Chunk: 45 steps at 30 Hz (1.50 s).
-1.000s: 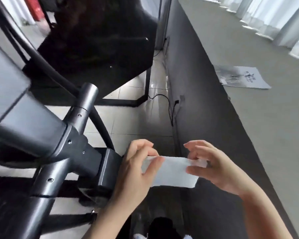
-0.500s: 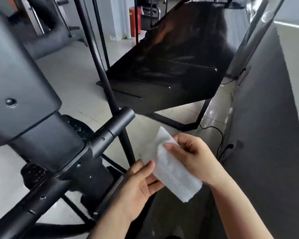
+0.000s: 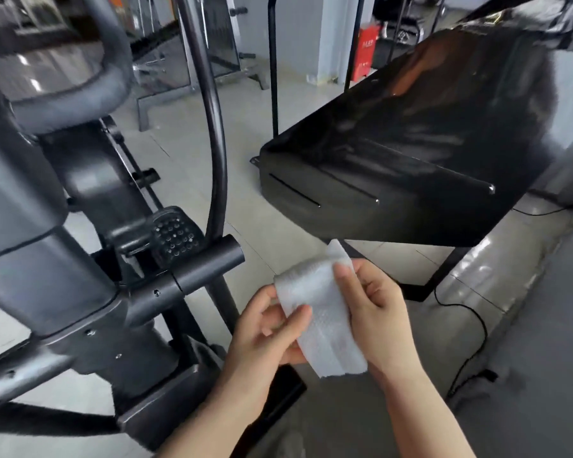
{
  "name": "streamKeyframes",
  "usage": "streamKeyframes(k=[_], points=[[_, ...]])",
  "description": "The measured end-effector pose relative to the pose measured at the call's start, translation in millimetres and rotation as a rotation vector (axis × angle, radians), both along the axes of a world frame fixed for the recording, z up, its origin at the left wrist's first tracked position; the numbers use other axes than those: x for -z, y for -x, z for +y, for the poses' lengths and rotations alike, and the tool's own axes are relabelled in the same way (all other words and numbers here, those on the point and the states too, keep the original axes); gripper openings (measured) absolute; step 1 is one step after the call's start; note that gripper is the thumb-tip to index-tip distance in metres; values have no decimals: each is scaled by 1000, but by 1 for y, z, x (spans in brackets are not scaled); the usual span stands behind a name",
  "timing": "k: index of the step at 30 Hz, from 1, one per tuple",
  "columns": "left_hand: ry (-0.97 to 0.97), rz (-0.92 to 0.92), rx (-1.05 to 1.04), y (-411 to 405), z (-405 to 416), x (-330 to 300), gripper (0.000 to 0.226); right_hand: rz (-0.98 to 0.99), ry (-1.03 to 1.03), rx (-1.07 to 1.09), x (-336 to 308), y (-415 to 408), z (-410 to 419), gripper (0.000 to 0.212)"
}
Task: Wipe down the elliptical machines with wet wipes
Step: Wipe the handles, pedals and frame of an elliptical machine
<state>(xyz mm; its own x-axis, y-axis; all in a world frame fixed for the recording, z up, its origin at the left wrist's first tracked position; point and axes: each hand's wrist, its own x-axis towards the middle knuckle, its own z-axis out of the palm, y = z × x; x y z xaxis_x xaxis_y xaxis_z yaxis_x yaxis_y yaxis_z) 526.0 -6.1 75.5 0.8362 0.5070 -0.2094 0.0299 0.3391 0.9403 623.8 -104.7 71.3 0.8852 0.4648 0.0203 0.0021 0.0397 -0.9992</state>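
Both hands, left hand and right hand, pinch folded wet wipe beside elliptical crossbar. Risk: loose fold slips, wipe drops to floor.

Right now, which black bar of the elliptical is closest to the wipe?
The short horizontal stub bar, its open round end just left of the wet wipe; the curved upright bar stands behind it.

Two hands and forearms are in view, entering from the lower edge of the head camera's picture. The left hand and the right hand are both bare: no glove, ring, watch or band shows on either. Both forearms are uncovered up to the frame edge, with no sleeve or cuff visible, and the fingernails that show are short and unpainted.
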Motion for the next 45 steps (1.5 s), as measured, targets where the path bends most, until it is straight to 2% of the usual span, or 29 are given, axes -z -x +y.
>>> streamKeyframes(k=[3,7,8,11,13,17,18,20,22,23,26,28,30,33,36,39,42,43,45], points=[[-34,-12,-6,-21,13,4,45,10,-12,-115,-8,-26,16,32],[-80,-91,1,-48,51,8,26,98,-59,-383,-22,-75,28,6],[-125,-94,20,-54,63,6,22,95,-46,-441,-25,-87,33,10],[-282,-75,53,-72,96,-3,56,46,14,-600,-37,-121,53,32],[-297,-96,44,-84,117,-12,61,20,12,-682,-46,-139,65,37],[-198,-263,35,-102,149,-22,22,-12,-38,-820,-60,-169,91,21],[-246,-287,-17,-103,151,-26,21,-6,-68,-817,-62,-174,102,22],[-451,-293,-267,-109,155,-32,6,74,-130,-748,-62,-177,130,48],[-649,-269,-469,-117,160,-40,23,234,-218,-758,-62,-177,164,69],[-723,-252,-534,-119,165,-44,29,303,-228,-828,-63,-175,182,71],[-975,-158,-696,-117,187,-56,20,335,-133,-1057,-71,-165,232,52],[-1135,-84,-823,-113,199,-65,21,438,-165,-1028,-79,-162,257,51],[-1418,-63,-963,-108,206,-76,20,464,-231,-997,-92,-164,276,51],[-1819,-9,-1148,-103,222,-99,11,242,-227,-891,-128,-176,304,37],[-1970,185,-1264,-107,245,-133,14,-120,-347,-866,-188,-187,338,14],[-2008,372,-1347,-118,274,-152,21,-559,-645,-743,-246,-183,374,23],[-1974,521,-1414,-124,291,-151,21,-1207,-907,-379,-288,-178,414,36],[-1957,552,-1431,-125,293,-150,21,-1393,-946,-274,-300,-178,430,37],[-1951,606,-1467,-125,293,-150,24,-1750,-898,-169,-320,-183,459,36]])
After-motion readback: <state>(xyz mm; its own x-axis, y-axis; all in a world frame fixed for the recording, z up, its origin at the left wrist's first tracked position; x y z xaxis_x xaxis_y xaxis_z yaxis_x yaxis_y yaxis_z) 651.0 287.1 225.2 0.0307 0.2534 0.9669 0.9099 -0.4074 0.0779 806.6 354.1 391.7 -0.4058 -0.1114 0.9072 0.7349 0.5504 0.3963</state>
